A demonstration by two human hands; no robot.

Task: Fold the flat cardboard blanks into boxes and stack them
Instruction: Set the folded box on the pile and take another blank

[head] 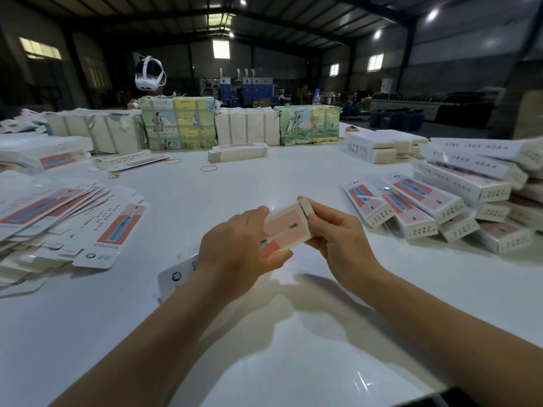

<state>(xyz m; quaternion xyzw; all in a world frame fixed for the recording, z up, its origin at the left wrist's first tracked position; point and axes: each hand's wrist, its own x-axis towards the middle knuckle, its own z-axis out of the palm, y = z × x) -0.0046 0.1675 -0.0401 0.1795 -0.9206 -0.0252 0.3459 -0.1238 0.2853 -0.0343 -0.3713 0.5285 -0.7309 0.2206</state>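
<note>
Cardboard blanks [58, 218] lie fanned in one loose heap on the left of the white desk [264, 333], too many and too overlapped to count. Along the far edge stand four strapped bundles [179, 124], two plain white and two printed with green and yellow pictures. On the right, folded boxes [440, 207] are piled in rows, at least a dozen, open ends facing me; a smaller stack of white packs [376, 145] sits behind them. One folded box [238, 151] lies alone near the far bundles, and three rubber bands [208, 168] rest on the desk nearby. Another person wearing a white headset [150, 74] stands behind the bundles.

Above the desk's middle, one pink box [283, 227] is held by both hands. The left hand [235, 245] grips its near part, thumb under, fingers curled over the top. The right hand [338, 233] pinches the end flap [305, 208].
</note>
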